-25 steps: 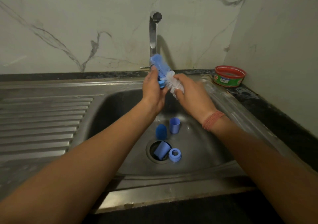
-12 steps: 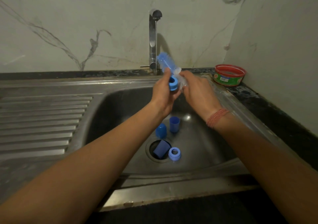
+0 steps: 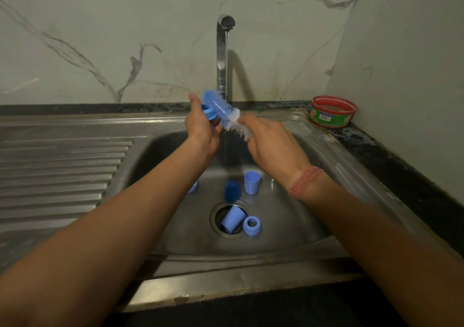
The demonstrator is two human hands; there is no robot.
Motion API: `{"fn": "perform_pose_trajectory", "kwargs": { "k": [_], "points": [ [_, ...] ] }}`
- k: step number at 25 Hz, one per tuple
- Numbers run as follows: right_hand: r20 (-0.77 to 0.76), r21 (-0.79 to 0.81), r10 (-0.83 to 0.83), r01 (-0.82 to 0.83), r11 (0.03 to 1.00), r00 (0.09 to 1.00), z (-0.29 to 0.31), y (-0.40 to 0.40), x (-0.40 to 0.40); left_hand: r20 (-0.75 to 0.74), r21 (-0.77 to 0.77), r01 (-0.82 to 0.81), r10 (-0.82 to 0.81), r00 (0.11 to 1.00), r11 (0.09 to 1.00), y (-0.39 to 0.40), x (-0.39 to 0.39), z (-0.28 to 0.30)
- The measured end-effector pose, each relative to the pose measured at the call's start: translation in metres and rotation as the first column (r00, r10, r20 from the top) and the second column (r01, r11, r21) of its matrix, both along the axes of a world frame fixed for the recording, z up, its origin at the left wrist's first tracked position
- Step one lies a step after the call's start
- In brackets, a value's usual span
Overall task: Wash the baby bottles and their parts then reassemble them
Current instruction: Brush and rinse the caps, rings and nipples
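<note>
Scrubbing, I judge, is the step in hand: my left hand (image 3: 200, 130) grips a blue bottle ring (image 3: 209, 112) while my right hand (image 3: 270, 143) holds the bottle brush (image 3: 223, 111) against it, under the tap (image 3: 222, 57). Next I'd rinse it. Head view only: below my hands the sink (image 3: 288, 226) holds two caps (image 3: 251, 182), a third cap (image 3: 232, 218) in the drain and another ring (image 3: 251, 225).

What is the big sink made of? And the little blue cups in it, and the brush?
The grey shiny sink looks like brushed steel: it reflects light dully. The small light-blue cups look like matte plastic, smooth and evenly coloured. The blue-and-white bottle brush seems to have thin plastic bristles, fuzzy at the edges; its core is hidden.
</note>
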State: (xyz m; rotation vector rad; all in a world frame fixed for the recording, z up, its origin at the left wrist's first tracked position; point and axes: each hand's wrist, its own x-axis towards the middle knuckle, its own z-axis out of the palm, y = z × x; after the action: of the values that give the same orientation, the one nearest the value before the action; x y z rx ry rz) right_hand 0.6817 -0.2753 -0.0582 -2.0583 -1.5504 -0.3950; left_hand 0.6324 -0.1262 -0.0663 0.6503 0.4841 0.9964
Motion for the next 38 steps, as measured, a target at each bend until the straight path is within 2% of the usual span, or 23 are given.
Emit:
{"fn": "perform_pose_trajectory", "kwargs": {
  "k": [4,7,11,15,17,20,25,27,31,35,38],
  "points": [
    [0.013,0.011,-0.049,0.049,0.999,0.999,0.000,-0.004,0.012,-0.064,0.054,0.180,-0.177,0.982,0.982,-0.016,0.009,-0.012],
    [0.011,0.026,-0.056,0.056,0.998,0.998,0.002,-0.008,0.020,-0.125,0.084,0.250,-0.238,0.963,0.965,-0.026,0.017,-0.012],
    [0.017,0.008,-0.018,0.017,1.000,1.000,0.003,-0.006,0.015,-0.048,0.056,0.123,-0.120,0.992,0.991,-0.011,0.014,-0.005],
    [-0.004,-0.007,0.028,-0.028,1.000,1.000,-0.001,-0.006,0.004,0.003,-0.038,-0.018,0.018,1.000,0.999,0.009,0.003,-0.006],
    [0.004,-0.008,0.013,-0.013,1.000,1.000,-0.002,-0.005,0.005,-0.012,-0.009,0.006,-0.007,1.000,1.000,0.007,0.003,-0.007],
    [0.023,0.006,-0.035,0.035,0.999,0.999,-0.002,-0.004,0.016,-0.083,0.069,0.145,-0.139,0.987,0.987,-0.015,0.007,-0.010],
    [-0.035,0.012,-0.066,0.066,0.998,0.997,-0.002,-0.004,0.024,-0.134,0.085,0.265,-0.253,0.958,0.960,-0.032,0.011,-0.014],
    [-0.058,0.010,-0.045,0.046,0.999,0.997,-0.001,-0.003,0.019,-0.124,0.092,0.237,-0.225,0.966,0.967,-0.026,0.012,-0.011],
    [-0.088,-0.024,0.030,-0.033,0.999,0.996,-0.007,0.000,0.004,-0.086,0.011,0.059,-0.058,0.995,0.998,0.001,0.002,-0.012],
    [-0.107,-0.004,0.033,-0.034,0.999,0.994,-0.011,0.001,0.001,-0.015,-0.090,0.129,-0.131,0.991,0.988,0.001,0.001,-0.013],
    [-0.145,0.029,-0.019,0.023,0.999,0.989,-0.007,-0.001,0.010,-0.027,-0.064,0.207,-0.209,0.977,0.976,-0.027,0.014,-0.011]
  ]
}}
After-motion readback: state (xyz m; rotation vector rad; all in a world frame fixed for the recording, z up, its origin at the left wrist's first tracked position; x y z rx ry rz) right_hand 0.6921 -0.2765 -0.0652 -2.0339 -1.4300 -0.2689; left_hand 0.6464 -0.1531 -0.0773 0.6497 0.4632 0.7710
